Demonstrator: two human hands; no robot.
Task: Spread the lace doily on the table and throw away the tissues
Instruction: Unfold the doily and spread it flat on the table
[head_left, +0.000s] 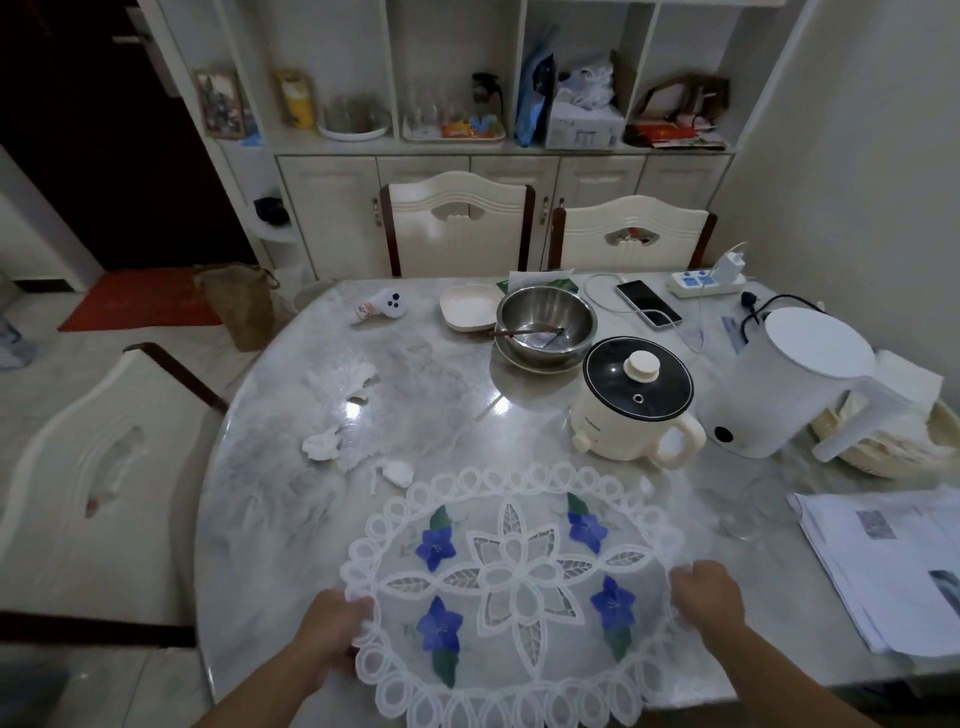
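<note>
A round white lace doily (511, 582) with blue flowers lies opened out over the near part of the marble table (426, 395). My left hand (337, 631) grips its left rim and my right hand (709, 592) grips its right rim. Its near edge hangs toward me past the table edge. Crumpled white tissues lie on the table just beyond the doily: one (322, 446) at the left, a smaller one (397, 473) touching the doily's far-left rim, and a flatter one (358, 376) farther back.
A cream electric pot (631, 405) and a white kettle (789, 384) stand beyond the doily at right. A clear glass (740, 512) and stacked papers (883, 566) sit at right. Steel bowls (545, 325), a phone (648, 303) and chairs are at the back.
</note>
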